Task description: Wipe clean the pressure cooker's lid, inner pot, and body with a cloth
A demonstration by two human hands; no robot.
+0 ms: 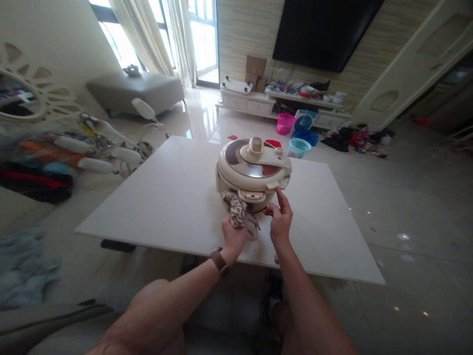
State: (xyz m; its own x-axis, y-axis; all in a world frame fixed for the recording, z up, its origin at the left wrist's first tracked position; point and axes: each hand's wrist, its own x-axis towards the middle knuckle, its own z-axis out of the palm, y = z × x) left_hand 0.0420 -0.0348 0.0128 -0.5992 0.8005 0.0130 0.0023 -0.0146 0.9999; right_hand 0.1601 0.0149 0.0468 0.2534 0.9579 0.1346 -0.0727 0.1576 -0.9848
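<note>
A cream electric pressure cooker (236, 170) stands upright on the white table (155, 197), its lid on and a knob on top. My left hand (234, 236), with a brown watch on the wrist, is closed around a patterned brown-and-white cloth (237, 209). That cloth lies against the front left of the cooker, below its front panel. At the cooker's front right is my right hand (280, 219), its fingers apart and the index finger reaching up to the lid's edge by the handle tab. Whether that fingertip touches the cooker I cannot tell.
Beyond the table, a teal basket (298, 147) and a pink basket (285, 123) sit on the floor before a cluttered TV cabinet (254, 106). A lamp with several white shades (125, 155) stands close to the table's left edge. A grey bench (136, 91) is by the window.
</note>
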